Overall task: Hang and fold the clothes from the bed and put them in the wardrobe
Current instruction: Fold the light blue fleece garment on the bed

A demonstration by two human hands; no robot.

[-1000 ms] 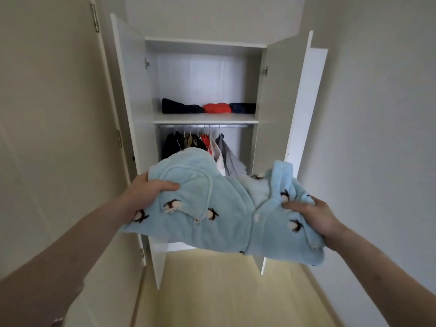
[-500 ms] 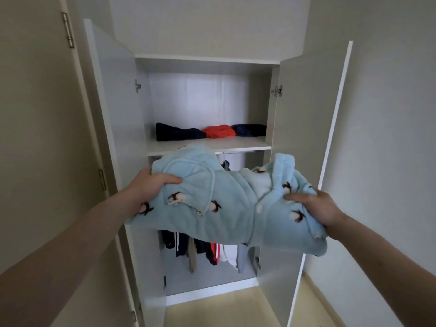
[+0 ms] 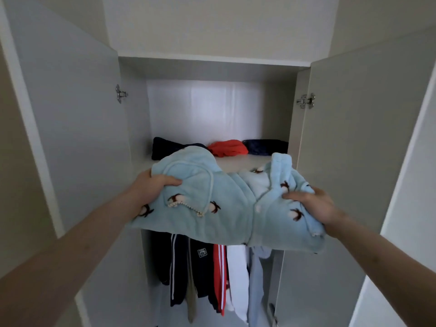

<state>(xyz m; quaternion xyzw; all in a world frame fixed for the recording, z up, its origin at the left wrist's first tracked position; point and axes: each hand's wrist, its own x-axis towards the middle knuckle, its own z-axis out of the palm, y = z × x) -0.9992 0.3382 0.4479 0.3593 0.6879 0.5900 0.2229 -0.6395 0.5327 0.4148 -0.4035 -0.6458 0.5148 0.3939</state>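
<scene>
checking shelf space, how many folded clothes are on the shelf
3, along the back: navy at left, red in the middle, navy at right. The held blue garment may hide more.

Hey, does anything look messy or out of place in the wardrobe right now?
Nothing stands out. Both hands hold the folded blue garment at the shelf; folded clothes lie behind it.

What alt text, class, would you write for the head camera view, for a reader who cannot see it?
Two bare hands, left hand and right hand, grip a folded light-blue fleece garment before an open wardrobe. Behind it, folded clothes lie on the shelf; hanging clothes show below.
</scene>
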